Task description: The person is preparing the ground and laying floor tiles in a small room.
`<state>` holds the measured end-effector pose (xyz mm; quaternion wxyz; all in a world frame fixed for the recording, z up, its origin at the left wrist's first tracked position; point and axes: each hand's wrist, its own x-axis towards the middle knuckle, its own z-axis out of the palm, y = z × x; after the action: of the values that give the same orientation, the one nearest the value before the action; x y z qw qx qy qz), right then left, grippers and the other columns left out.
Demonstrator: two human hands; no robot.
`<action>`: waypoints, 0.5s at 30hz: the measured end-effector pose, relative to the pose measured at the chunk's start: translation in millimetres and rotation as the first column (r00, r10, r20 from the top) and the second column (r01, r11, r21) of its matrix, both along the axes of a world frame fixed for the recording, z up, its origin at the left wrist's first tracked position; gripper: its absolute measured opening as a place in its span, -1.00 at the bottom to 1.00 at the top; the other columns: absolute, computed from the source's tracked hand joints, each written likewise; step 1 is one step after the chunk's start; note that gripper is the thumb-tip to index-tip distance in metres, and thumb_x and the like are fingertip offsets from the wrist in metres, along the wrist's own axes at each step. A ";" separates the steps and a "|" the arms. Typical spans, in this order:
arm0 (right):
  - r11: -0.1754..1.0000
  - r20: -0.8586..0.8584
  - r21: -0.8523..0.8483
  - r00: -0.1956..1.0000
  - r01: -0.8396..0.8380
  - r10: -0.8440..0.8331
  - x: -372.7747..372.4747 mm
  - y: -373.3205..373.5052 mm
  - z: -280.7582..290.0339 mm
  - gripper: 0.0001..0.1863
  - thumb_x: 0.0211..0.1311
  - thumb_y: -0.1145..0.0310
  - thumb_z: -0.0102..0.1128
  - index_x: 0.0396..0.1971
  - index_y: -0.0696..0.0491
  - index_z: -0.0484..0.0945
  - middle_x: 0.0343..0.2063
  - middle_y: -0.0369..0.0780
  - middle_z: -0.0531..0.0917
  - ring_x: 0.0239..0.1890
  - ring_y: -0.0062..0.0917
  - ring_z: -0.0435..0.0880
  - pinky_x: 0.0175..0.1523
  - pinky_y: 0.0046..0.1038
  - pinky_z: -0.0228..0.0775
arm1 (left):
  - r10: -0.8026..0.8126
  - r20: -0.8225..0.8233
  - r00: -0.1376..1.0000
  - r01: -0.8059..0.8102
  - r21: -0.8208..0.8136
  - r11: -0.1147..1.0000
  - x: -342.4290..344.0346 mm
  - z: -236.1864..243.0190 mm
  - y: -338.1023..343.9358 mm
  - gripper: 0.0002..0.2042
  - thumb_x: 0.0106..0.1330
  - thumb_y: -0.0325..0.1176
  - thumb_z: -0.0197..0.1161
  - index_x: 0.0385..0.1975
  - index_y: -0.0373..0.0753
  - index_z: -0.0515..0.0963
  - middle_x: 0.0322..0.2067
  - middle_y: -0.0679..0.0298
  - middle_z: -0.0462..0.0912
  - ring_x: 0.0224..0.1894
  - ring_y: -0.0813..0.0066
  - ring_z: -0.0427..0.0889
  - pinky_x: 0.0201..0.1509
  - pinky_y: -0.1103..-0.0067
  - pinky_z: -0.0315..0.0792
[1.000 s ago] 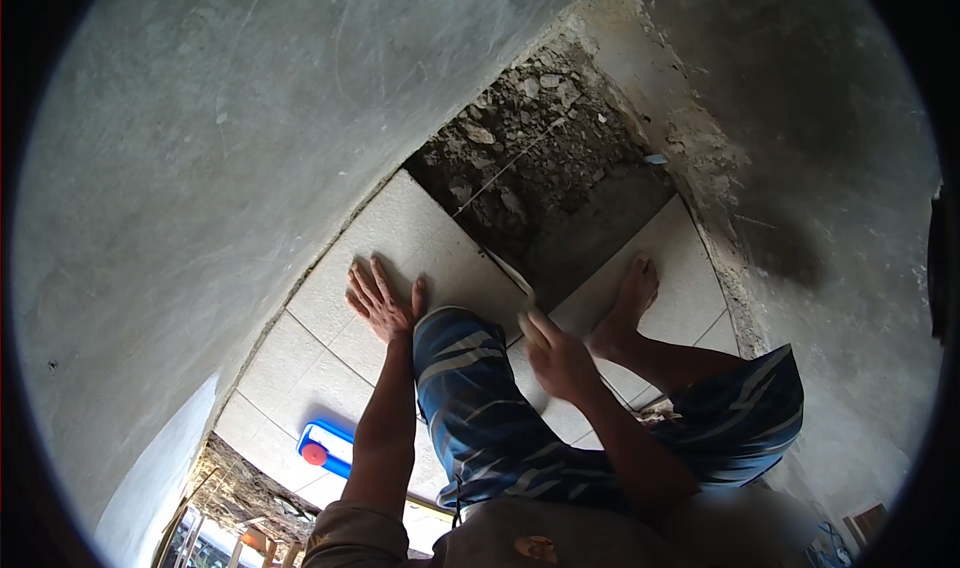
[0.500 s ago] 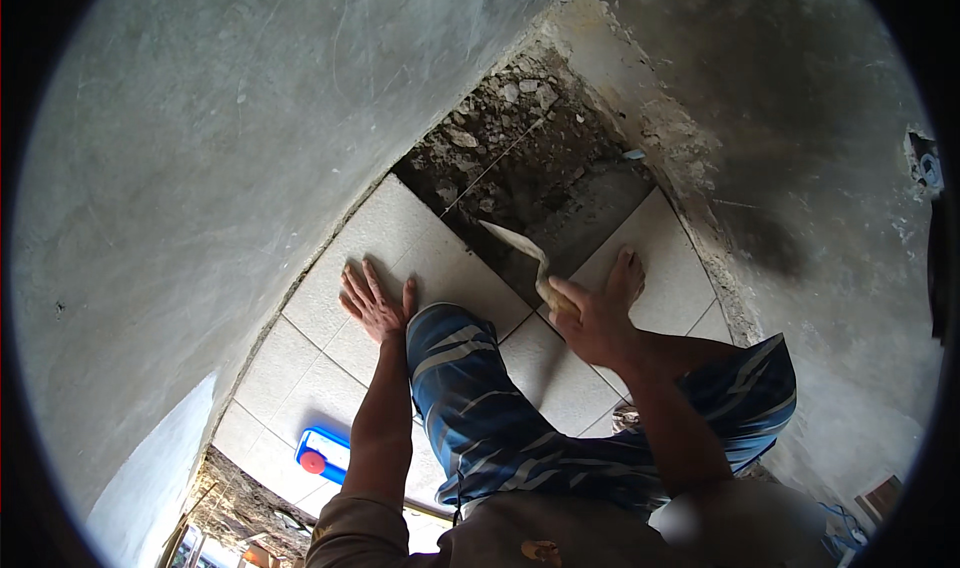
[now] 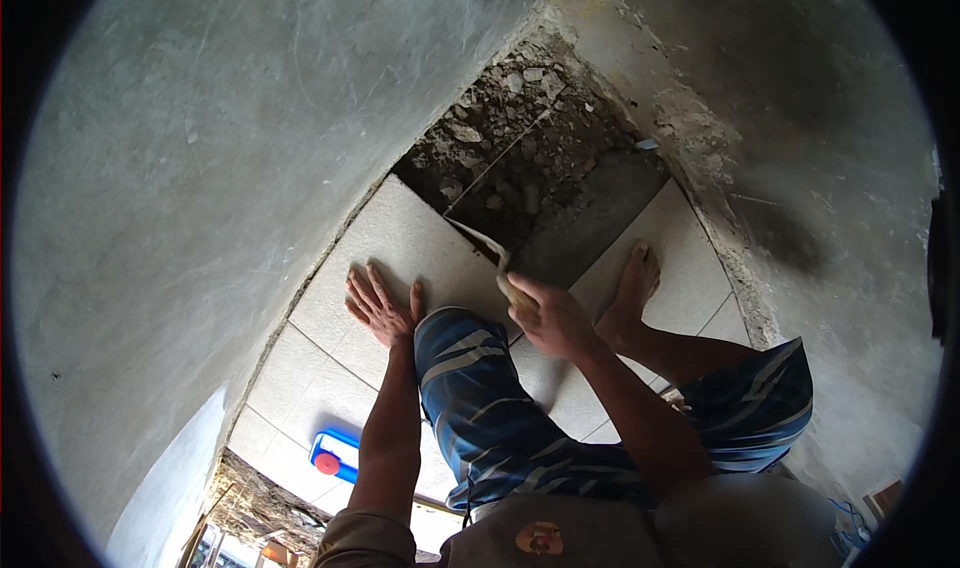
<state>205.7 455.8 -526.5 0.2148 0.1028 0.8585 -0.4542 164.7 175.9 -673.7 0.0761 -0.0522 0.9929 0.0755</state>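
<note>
My right hand is wrapped round the wooden handle of a trowel. The trowel's blade is tilted, seen nearly edge-on, along the edge of a pale floor tile; whether it touches the tile I cannot tell. Flat on the tiles at the left lies my left hand, fingers spread, beside my bent knee. Beyond the tile edge is a sunken patch of dark soil and rubble, with smoother grey mortar at its right side. A thin string stretches over the patch.
A blue tool with a round red part rests on the tiles beside my left forearm. Grey plastered walls meet in the far corner, their lower right edge rough and broken. My bare foot stands on the right-hand tiles.
My right hand has moved left with the trowel, bringing the blade from over the mortar to the left tile's edge. My left hand stays flat in place. The view has shifted slightly.
</note>
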 end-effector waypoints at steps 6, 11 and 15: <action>0.994 0.238 0.108 0.971 -0.003 -0.023 -37.0 -13.2 6.9 -0.48 0.37 0.20 0.17 0.27 0.07 0.45 0.05 0.05 0.64 0.06 -0.07 0.66 0.18 -0.20 0.51 | -0.004 -0.011 1.000 0.003 -0.013 1.000 2.8 -1.7 -3.5 -0.01 0.25 0.40 0.07 0.56 -0.06 -0.06 0.57 0.05 -0.16 0.61 0.08 -0.25 0.59 0.07 -0.42; 0.993 0.065 0.088 0.994 0.081 -0.087 28.4 -5.2 40.3 -0.48 0.34 0.21 0.18 0.25 0.07 0.46 -0.04 0.06 0.67 -0.01 -0.03 0.68 0.12 -0.16 0.53 | -0.007 -0.031 0.999 0.007 -0.021 1.000 0.4 1.7 -4.7 -0.03 0.26 0.40 0.06 0.56 -0.05 -0.05 0.57 0.05 -0.15 0.61 0.08 -0.24 0.59 0.06 -0.42; 0.987 0.125 0.128 0.985 0.099 -0.116 9.8 -18.5 11.4 -0.47 0.32 0.20 0.17 0.25 0.09 0.46 -0.07 0.05 0.69 0.00 -0.05 0.68 0.11 -0.12 0.51 | -0.007 -0.005 1.000 0.007 0.007 1.000 0.1 -2.3 -2.5 0.01 0.22 0.41 0.08 0.56 -0.07 -0.07 0.57 0.04 -0.18 0.61 0.06 -0.29 0.59 0.05 -0.46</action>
<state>215.5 437.3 -515.1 0.2395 0.1917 0.8617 -0.4042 164.8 173.4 -676.0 0.0739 -0.0485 0.9930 0.0787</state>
